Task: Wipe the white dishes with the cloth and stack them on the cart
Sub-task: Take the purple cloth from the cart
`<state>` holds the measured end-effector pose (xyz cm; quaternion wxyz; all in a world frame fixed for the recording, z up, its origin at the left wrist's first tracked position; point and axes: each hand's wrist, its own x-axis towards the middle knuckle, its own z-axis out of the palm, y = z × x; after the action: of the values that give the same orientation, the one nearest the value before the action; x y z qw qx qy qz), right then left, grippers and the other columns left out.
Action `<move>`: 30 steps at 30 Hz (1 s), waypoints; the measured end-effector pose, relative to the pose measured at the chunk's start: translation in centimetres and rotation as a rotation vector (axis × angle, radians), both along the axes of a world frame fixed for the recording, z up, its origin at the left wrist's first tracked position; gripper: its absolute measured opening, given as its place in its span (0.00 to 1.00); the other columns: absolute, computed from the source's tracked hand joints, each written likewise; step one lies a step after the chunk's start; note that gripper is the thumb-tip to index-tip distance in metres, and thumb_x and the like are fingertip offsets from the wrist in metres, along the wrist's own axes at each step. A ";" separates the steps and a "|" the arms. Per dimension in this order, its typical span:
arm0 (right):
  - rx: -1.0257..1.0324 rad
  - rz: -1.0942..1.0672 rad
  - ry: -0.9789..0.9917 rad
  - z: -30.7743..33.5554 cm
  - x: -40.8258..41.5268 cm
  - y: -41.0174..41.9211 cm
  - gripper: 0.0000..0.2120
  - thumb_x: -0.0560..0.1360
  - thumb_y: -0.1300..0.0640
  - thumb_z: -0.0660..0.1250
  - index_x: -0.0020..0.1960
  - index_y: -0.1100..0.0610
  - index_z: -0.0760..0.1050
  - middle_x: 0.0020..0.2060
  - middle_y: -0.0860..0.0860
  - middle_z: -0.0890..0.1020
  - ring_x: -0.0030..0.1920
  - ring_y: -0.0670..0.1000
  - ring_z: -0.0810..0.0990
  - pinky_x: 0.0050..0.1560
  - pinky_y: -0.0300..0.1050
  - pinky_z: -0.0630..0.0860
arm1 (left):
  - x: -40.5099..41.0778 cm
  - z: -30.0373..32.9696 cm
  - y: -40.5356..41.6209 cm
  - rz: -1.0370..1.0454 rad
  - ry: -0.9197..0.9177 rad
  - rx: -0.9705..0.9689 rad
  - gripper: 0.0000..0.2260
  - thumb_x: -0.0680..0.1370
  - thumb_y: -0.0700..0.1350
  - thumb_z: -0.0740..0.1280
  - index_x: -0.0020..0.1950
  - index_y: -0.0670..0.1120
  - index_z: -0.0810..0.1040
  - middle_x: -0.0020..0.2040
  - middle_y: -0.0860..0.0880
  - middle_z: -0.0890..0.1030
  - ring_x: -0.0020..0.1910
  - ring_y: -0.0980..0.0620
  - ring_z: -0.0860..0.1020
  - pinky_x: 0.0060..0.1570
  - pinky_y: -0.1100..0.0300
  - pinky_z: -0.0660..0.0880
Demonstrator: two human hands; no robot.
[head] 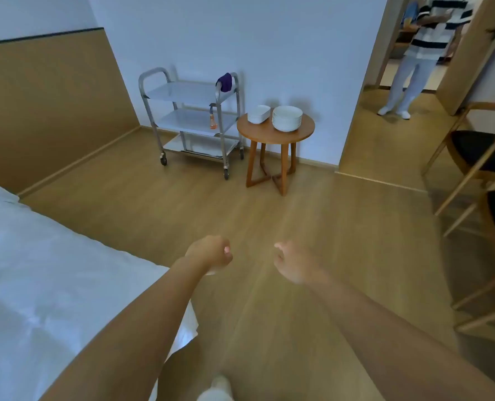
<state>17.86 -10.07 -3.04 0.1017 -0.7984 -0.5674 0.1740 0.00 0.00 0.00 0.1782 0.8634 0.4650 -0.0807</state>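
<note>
Two stacks of white dishes stand on a small round wooden table [275, 134] by the far wall: a round stack [287, 118] on the right and a smaller squarish stack [258, 114] on the left. Left of the table is a steel three-shelf cart [195, 95]. A purple cloth [225, 81] hangs over its right handle. My left hand [211, 253] and my right hand [294, 261] are stretched out low over the wooden floor, far from the table, fingers curled and holding nothing.
An orange spray bottle [213, 120] hangs on the cart's middle shelf. A white bed [38, 285] fills the left foreground. Wooden chairs [477, 157] stand at the right. A person [422, 53] stands in the doorway at the far right.
</note>
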 end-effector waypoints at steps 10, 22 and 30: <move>-0.033 0.010 -0.012 -1.8 2.9 6.6 0.22 0.78 0.52 0.57 0.71 0.56 0.66 0.67 0.54 0.71 0.66 0.54 0.70 0.63 0.45 0.67 | 4.2 -1.5 7.0 -0.048 0.009 0.010 0.13 0.80 0.47 0.58 0.60 0.47 0.77 0.57 0.47 0.80 0.56 0.46 0.77 0.55 0.52 0.76; -0.063 -0.021 -0.006 -1.3 7.0 24.4 0.22 0.78 0.54 0.58 0.70 0.58 0.66 0.67 0.55 0.71 0.67 0.55 0.68 0.65 0.48 0.67 | 9.0 -1.5 24.8 -0.066 -0.015 -0.028 0.13 0.79 0.46 0.58 0.60 0.47 0.77 0.57 0.47 0.80 0.54 0.46 0.78 0.52 0.53 0.76; -0.041 -0.035 0.000 -1.4 8.6 33.1 0.22 0.78 0.53 0.59 0.71 0.58 0.65 0.67 0.53 0.71 0.68 0.54 0.67 0.68 0.49 0.65 | 11.1 -1.1 32.9 -0.093 -0.018 -0.029 0.13 0.79 0.46 0.59 0.59 0.47 0.77 0.57 0.46 0.80 0.54 0.46 0.78 0.51 0.54 0.76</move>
<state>26.49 23.00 -4.48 0.0881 -0.8103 -0.5494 0.1837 11.09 32.91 -1.05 0.1912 0.8820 0.4217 -0.0878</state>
